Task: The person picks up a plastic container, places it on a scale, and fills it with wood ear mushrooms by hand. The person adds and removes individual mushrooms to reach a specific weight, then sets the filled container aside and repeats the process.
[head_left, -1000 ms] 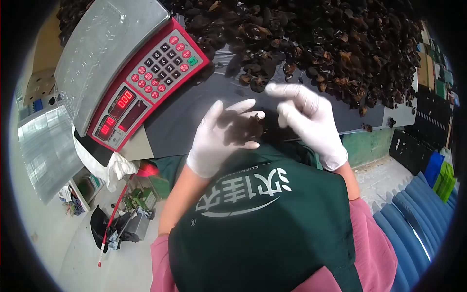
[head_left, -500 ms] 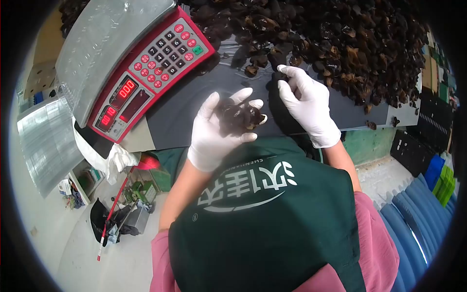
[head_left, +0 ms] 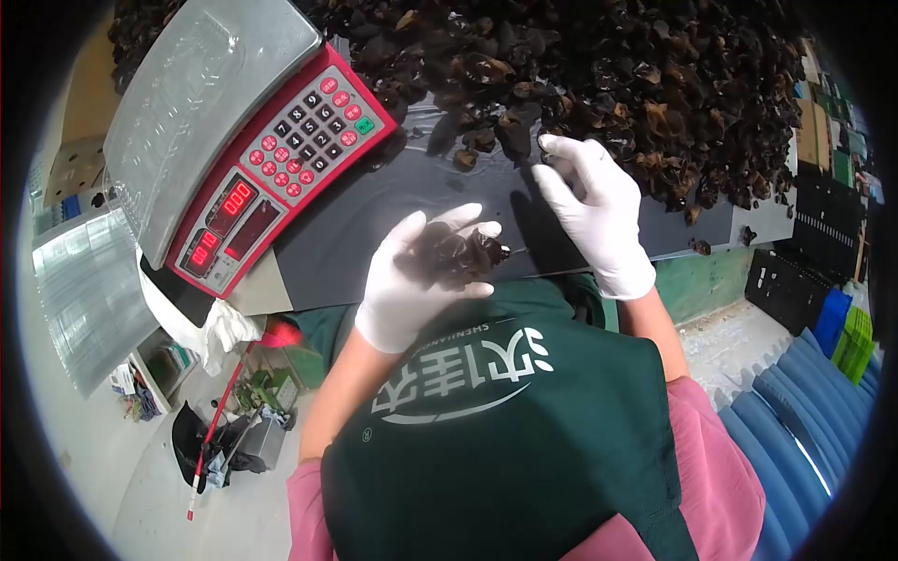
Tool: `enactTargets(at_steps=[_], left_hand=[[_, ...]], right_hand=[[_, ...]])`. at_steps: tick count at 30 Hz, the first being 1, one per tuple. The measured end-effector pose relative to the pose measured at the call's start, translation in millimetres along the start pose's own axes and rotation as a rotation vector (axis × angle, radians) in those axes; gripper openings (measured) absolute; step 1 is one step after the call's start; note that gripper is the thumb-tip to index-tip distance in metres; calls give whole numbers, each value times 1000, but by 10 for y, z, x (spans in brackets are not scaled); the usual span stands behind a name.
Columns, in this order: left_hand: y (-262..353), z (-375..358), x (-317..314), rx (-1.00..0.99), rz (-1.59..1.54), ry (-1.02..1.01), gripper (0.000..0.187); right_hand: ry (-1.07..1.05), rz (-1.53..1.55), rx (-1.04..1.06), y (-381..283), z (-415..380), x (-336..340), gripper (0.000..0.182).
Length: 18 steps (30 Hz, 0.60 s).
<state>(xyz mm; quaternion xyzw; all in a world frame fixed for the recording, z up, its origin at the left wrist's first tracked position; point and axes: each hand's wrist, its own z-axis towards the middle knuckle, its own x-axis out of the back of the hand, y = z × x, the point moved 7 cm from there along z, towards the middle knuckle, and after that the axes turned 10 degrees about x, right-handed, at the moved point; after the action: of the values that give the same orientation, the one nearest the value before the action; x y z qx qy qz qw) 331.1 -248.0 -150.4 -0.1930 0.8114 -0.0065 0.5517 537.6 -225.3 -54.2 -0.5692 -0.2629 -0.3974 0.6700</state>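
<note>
My left hand [head_left: 402, 290], in a white glove, is turned palm up with its fingers curled round a small clump of dark brown wood ear mushrooms [head_left: 458, 254]. My right hand [head_left: 599, 210], also gloved in white, hovers at the near edge of a big heap of wood ear mushrooms [head_left: 645, 84]. Its thumb and forefinger are apart, and I see nothing between them. Just left of the right fingertips lies a loose dark wood ear piece [head_left: 514, 138] on the dark grey tabletop [head_left: 346, 234].
A red digital scale [head_left: 281, 178] with a metal pan [head_left: 210, 84] stands at the left, its display lit. Transparent plastic sheeting [head_left: 89, 290] hangs beyond it. Black crates [head_left: 790, 290] and blue corrugated sheets [head_left: 795, 421] are at the right. A green apron [head_left: 505, 458] is below.
The view has shifted slightly, so the scale sits lower and further left. My right hand has moved a little away from the loose piece. My left hand keeps its clump.
</note>
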Motion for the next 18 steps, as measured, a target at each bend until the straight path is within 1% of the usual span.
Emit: enactTargets(at_steps=[2, 3, 6, 7, 8, 10, 11, 14, 15, 18], left_hand=[[2, 17, 6, -4, 13, 50, 65], [2, 22, -10, -3, 10, 59, 65], [12, 26, -15, -11, 46, 65, 65], [10, 7, -7, -17, 61, 70, 65], [15, -6, -18, -27, 68, 55, 65], [25, 24, -49, -33, 84, 16, 65], [22, 45, -68, -25, 68, -5, 66], [37, 80, -122, -16, 66, -59, 66], [38, 81, -129, -20, 96, -68, 64], [65, 63, -205, -67, 176, -55, 60]], right_hand=[[71, -251, 225, -75, 99, -93, 20], [9, -322, 173, -7, 134, -210, 21], [180, -180, 175, 162, 123, -180, 18], [188, 12, 66, 202, 138, -126, 13], [28, 260, -208, 296, 97, -122, 12], [-141, 736, -560, 313, 35, -156, 18], [-174, 876, -537, 314, 10, -170, 16], [-204, 1120, -592, 286, -95, -243, 19], [-212, 1099, -585, 184, -83, -213, 20], [-298, 1189, -571, 11, -107, -296, 19]])
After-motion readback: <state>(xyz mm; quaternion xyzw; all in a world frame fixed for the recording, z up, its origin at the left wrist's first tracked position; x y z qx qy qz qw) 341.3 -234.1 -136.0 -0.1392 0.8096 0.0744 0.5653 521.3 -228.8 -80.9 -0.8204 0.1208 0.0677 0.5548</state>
